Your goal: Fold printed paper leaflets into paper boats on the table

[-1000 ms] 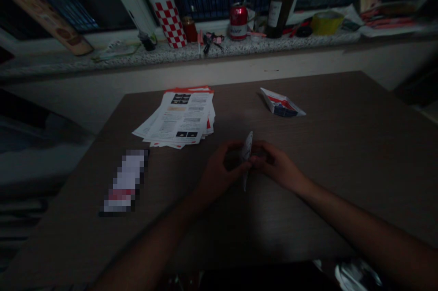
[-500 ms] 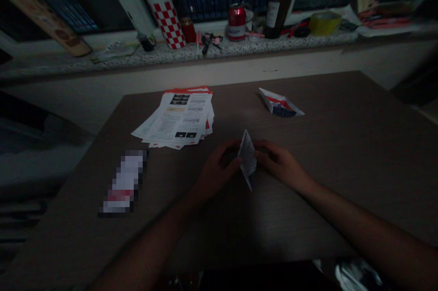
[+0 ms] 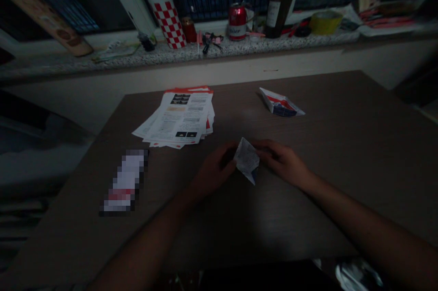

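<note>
A small folded sheet of paper (image 3: 247,159), diamond-shaped with print and a dark blue lower corner, is held up above the table between my two hands. My left hand (image 3: 219,165) pinches its left edge, thumb toward me and fingers behind. On the opposite edge, my right hand (image 3: 282,163) is closed with thumb and fingers at the paper's right corner. The fingertips behind the paper are hidden. Farther back to the right lies a folded paper boat (image 3: 282,105) in white, red and blue, apart from both hands.
Printed sheets (image 3: 178,117) lie in a loose stack at the back left of the brown table (image 3: 342,154). A phone (image 3: 125,181) with a blurred screen lies at the left. Behind, the granite windowsill (image 3: 130,59) holds a checkered bottle (image 3: 169,24), a red can (image 3: 237,22) and a dark bottle (image 3: 273,12).
The folded paper has gone from a narrow, steep shape to a wider diamond facing me more, and its top corner is slightly lower. Both hands still hold its sides.
</note>
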### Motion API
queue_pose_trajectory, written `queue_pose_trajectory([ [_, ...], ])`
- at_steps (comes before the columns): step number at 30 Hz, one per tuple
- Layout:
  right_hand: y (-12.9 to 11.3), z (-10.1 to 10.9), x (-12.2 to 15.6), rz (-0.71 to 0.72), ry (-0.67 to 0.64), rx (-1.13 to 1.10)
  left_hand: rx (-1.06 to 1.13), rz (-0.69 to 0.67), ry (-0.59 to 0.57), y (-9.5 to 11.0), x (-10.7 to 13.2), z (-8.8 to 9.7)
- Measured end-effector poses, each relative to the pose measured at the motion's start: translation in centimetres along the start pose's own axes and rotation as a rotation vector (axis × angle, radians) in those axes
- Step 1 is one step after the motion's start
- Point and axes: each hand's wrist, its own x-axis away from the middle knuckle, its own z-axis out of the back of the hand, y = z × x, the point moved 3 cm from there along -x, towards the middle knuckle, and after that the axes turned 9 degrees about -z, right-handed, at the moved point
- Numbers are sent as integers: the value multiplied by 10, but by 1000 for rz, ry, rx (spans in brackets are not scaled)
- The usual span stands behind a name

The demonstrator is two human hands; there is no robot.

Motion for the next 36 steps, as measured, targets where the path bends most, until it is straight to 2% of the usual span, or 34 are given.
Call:
queue_pose_trajectory([
  [5, 3, 2, 0, 144, -43, 173, -151, -115, -85, -2, 0, 3],
  [11, 6, 4, 0, 268, -92, 234, -261, -207, -172, -6, 1, 8],
  [17, 10, 7, 1, 307, -179, 298, -364, -268, -293, -3, 7, 11],
  [21, 10, 6, 3, 305, -204, 328, -411, -288, -334, 1, 10, 11],
  [29, 9, 6, 2, 372, -202, 424, -511, -343, -396, 3, 16, 9],
  [36, 5, 5, 1, 345, -164, 431, -523, -347, -424, 7, 20, 3],
])
